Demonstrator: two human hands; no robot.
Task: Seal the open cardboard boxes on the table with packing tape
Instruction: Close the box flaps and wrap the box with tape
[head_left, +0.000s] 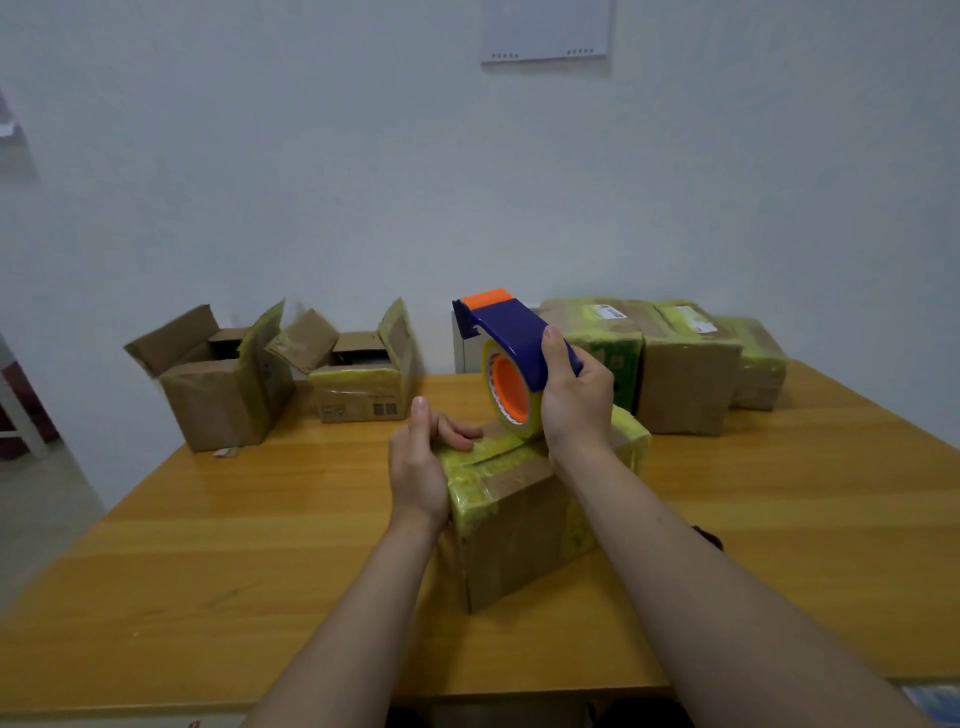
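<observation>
Judged from how the boxes lie, the job is past halfway. At the right of the middle of the frame, against the wall, 3 sealed boxes (685, 374) stand in a row, flaps down and wrapped in yellowish tape. At the left of the middle, 2 open boxes (218, 395) stand side by side with flaps up and no tape across their tops; these are left to do.

The centre box (524, 514) sits just below the middle of the frame on the wooden table (208, 571), and it is the 1 in hand. Its flaps are down, and yellowish tape covers much of its top and upper edges. It is turned cornerwise, with 1 vertical edge facing the camera.

The right hand (574, 400) grips the tape dispenser (519, 332) around its blue housing, the thumb on top. The roll stands on edge, its lower rim at the box top, its orange core facing the left of the frame. The dispenser's long axis runs from the hand up and left to its orange tip.

The left hand (421, 457) rests bent fingers on the left part of the box top, apparently pressing the tape end, with the thumb raised and free. The tape strip appears to run left to right across the top, between the fingers and the roll.
</observation>
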